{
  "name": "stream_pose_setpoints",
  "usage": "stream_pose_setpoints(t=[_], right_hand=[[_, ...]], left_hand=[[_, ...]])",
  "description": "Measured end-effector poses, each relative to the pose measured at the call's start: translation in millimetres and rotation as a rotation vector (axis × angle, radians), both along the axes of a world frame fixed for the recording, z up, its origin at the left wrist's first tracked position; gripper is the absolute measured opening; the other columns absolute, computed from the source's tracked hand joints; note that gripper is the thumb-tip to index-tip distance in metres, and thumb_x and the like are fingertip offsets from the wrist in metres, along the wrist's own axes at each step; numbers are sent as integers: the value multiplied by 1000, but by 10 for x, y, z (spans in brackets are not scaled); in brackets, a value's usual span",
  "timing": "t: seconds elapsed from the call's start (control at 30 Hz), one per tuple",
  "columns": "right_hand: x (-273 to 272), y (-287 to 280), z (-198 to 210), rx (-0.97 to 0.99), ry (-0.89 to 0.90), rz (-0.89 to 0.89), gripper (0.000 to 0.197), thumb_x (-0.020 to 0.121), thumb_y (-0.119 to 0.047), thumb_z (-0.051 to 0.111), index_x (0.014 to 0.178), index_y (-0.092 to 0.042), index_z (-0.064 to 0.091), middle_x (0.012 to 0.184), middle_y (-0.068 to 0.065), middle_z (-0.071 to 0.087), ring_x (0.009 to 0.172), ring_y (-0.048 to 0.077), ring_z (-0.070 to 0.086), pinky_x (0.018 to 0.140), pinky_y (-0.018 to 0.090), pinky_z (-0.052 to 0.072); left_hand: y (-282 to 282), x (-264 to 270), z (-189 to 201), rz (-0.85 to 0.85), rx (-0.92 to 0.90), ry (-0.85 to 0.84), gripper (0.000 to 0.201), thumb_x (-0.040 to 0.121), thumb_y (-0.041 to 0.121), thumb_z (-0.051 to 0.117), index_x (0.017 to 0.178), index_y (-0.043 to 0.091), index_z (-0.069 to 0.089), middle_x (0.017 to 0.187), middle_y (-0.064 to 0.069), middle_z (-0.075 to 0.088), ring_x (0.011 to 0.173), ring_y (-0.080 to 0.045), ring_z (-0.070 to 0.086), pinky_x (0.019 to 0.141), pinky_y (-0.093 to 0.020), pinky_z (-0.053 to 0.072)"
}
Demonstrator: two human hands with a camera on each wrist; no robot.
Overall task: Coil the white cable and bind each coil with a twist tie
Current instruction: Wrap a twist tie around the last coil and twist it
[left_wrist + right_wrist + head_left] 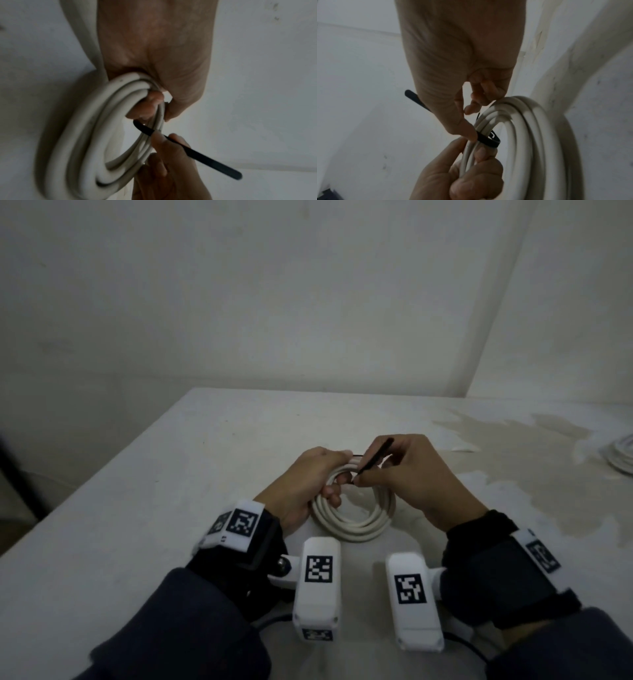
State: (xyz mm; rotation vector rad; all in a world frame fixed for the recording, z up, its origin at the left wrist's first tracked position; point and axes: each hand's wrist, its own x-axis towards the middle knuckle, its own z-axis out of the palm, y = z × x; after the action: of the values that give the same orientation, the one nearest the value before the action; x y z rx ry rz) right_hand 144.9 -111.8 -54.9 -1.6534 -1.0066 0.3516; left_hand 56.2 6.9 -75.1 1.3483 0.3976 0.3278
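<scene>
Gripping the white cable point(356, 518) coil, left hand point(305, 484) steadies it while right hand point(411, 474) pinches the twist tie point(375, 457).

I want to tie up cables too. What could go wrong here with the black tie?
The black tie is only looped round the white cable coil, not twisted closed, so it could slip off. The left hand grips just one side of the coil; if it loosens, the loops may spring apart. The right hand pinches the tie lightly and might drop it.
</scene>
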Motion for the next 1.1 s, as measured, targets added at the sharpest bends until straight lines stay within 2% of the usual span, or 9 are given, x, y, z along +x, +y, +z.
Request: stream_pose_setpoints(t=[0.1, 0.17, 0.23, 0.33, 0.53, 0.63, 0.73, 0.87, 1.1], right_hand=[[17, 21, -24, -21, -62, -25, 19, 61, 13, 77, 59, -1, 65, 44, -9, 47, 43, -1, 38, 47, 12, 30], [23, 24, -29, -22, -106, -57, 16, 61, 11, 78, 59, 1, 65, 48, 0, 48, 48, 3, 37, 49, 15, 28], [45, 18, -32, -8, -140, -94, 20, 60, 9, 78, 56, -5, 64, 60, 18, 53, 60, 13, 40, 55, 23, 31], [71, 18, -54, 8, -140, -100, 33, 59, 10, 78, 51, -16, 60, 64, 14, 56, 66, 21, 47, 61, 29, 37], [84, -10, -75, 3, -135, 3, 28, 62, 13, 76, 54, -7, 58, 57, 11, 48, 56, 10, 42, 56, 23, 35], [92, -18, -81, 25, -141, 12, 36, 61, 14, 77, 51, -13, 56, 57, 11, 48, 53, 7, 42, 53, 16, 35], [96, -23, -91, 29, -158, 25, 41, 60, 16, 78, 49, -16, 55, 54, 6, 52, 50, 2, 44, 52, 12, 37], [119, -21, -108, 13, -172, 19, 43, 61, 15, 77, 48, -20, 55, 53, -1, 50, 52, 2, 44, 54, 13, 37], [106, -27, -92, 17, -159, -13, 34, 62, 13, 78, 52, -14, 60, 56, 5, 52, 52, 3, 46, 56, 16, 39]], left_hand=[[-10, 0, 11, 34, 16, 0, 13, 97, 16, 50, 90, 6, 45, 61, -9, 45, 31, -7, 34, 34, -17, 35], [-9, 2, 11, 44, 37, 1, 16, 97, 15, 51, 84, 7, 45, 61, -9, 46, 31, -8, 35, 35, -18, 35], [-10, 5, 14, 38, 74, 2, 19, 97, 15, 51, 79, 10, 46, 63, -9, 47, 32, -9, 34, 36, -19, 35], [-19, 4, 23, 29, 99, -5, 20, 97, 16, 51, 79, 10, 46, 63, -9, 47, 34, -9, 33, 37, -19, 35], [-1, 1, 11, -15, 167, 44, 18, 97, 21, 50, 84, 11, 44, 65, -14, 60, 35, -13, 38, 41, -23, 34], [4, 6, 8, -27, 161, 74, 17, 98, 23, 48, 88, 11, 42, 64, -13, 65, 35, -14, 41, 49, -29, 34], [9, 13, -1, -28, 149, 98, 16, 99, 22, 47, 88, 13, 40, 55, -9, 59, 32, -12, 42, 44, -25, 36], [10, 15, -14, -6, 116, 85, 18, 98, 20, 50, 84, 12, 42, 58, -13, 45, 31, -13, 41, 42, -23, 36], [-13, 81, -70, 126, 63, 31, 19, 93, 16, 57, 76, 12, 48, 62, -7, 50, 32, -12, 39, 39, -20, 32]])
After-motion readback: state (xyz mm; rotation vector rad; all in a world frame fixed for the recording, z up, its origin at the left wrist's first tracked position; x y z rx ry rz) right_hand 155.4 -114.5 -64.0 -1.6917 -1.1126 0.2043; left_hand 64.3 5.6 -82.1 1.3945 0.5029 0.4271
